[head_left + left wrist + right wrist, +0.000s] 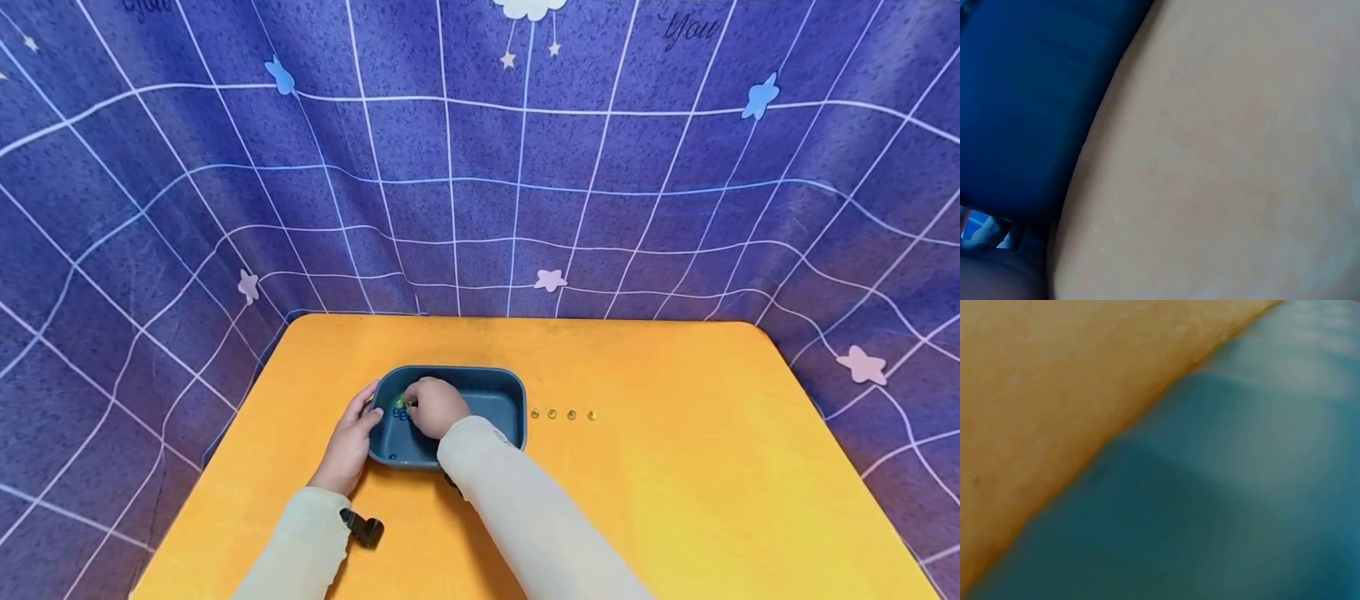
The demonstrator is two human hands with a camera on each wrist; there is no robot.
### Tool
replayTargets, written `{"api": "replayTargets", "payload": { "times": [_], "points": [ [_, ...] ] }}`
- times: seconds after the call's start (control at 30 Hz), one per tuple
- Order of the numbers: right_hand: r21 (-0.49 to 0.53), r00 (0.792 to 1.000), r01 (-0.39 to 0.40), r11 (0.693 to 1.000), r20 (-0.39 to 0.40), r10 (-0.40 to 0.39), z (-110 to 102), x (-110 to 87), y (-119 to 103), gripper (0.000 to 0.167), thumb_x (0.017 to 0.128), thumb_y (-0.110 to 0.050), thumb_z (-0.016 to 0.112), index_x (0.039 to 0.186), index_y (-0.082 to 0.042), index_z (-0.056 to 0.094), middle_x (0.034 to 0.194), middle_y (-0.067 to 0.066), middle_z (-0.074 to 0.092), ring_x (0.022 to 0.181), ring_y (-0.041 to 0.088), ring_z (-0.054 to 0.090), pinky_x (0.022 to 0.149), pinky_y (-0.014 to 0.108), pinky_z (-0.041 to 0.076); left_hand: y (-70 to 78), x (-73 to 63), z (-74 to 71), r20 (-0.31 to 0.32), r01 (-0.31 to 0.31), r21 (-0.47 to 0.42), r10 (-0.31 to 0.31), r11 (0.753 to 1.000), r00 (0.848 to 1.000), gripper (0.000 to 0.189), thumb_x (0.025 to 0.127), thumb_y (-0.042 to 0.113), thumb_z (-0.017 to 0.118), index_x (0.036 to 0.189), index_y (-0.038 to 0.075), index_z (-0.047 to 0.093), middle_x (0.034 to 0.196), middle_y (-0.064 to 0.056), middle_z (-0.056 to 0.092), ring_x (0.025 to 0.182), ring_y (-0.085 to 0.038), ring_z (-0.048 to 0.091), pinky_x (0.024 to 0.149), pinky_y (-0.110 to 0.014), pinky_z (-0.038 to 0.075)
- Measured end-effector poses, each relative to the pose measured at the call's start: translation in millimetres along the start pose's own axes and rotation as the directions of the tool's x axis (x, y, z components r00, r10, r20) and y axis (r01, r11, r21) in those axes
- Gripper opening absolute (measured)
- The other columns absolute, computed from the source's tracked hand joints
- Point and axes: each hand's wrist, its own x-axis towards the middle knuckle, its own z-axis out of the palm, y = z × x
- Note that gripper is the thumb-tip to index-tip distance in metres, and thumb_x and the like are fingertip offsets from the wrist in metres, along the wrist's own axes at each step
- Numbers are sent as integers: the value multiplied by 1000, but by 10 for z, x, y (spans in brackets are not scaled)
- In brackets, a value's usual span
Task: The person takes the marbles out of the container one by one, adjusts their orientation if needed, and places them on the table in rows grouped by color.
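A dark blue rectangular bin (497, 407) lies on the yellow-orange table in the head view. My left hand (347, 442) grips its left end, thumb over the rim and fingers along the outside. Inside the bin, my right hand (437, 407) reaches to the left part with bent fingers. At those fingertips are small yellow-green beads (401, 403) and several blue beads (402, 414); whether a bead is pinched is hidden. One dark blue bead (393, 457) sits apart in the near left corner. The wrist views show the bin's wall (1022, 106) close up, blurred on the right.
To the right of the bin, several clear yellow beads (572, 414) form a spaced row on the table (675, 492). A blue curtain (480, 208) with a grid and stars hangs behind and at both sides. A black strap end (363, 529) sticks out from the left cuff.
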Motion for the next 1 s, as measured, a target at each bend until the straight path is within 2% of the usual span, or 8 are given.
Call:
{"api": "replayTargets", "payload": {
  "times": [0.2, 0.53, 0.8, 1.0],
  "points": [
    [-35, 1000, -5, 999, 10, 5, 30, 24, -22, 22, 99, -24, 72, 119, -24, 79, 112, -10, 71, 104, 8, 64, 96, 29, 52, -9, 3, -4, -4, -5, 10, 5, 1000, 1000, 53, 113, 22, 40, 164, 27, 28, 169, -2, 21, 155, -21, 18, 124, -46, 16],
    [-11, 1000, -13, 1000, 2, 13, 40, 58, -21, 9, 98, -21, 72, 101, -23, 80, 93, -13, 68, 84, 6, 59, 88, 28, 54, -4, -2, 4, -9, -23, -5, 23, 1000, 1000, 53, 113, 19, 40, 164, 25, 29, 169, -2, 22, 155, -20, 18, 124, -44, 16],
    [-75, 1000, -15, 997, 0, 15, 89, 99, -20, 8, 98, -25, 71, 97, -24, 79, 89, -12, 67, 79, 6, 59, 84, 27, 55, -1, 2, 19, -20, -11, 10, 11, 1000, 1000, 53, 113, 20, 41, 164, 25, 29, 169, -1, 22, 155, -19, 17, 125, -44, 15],
    [-30, 999, -38, 999, 20, 39, 56, 77, -41, 10, 96, -24, 73, 87, -22, 74, 80, -11, 63, 72, 8, 57, 75, 26, 53, 16, -12, 22, -18, -19, 5, 19, 1000, 1000, 53, 112, 19, 40, 164, 24, 29, 169, -2, 22, 155, -19, 17, 125, -43, 15]
  ]
}}
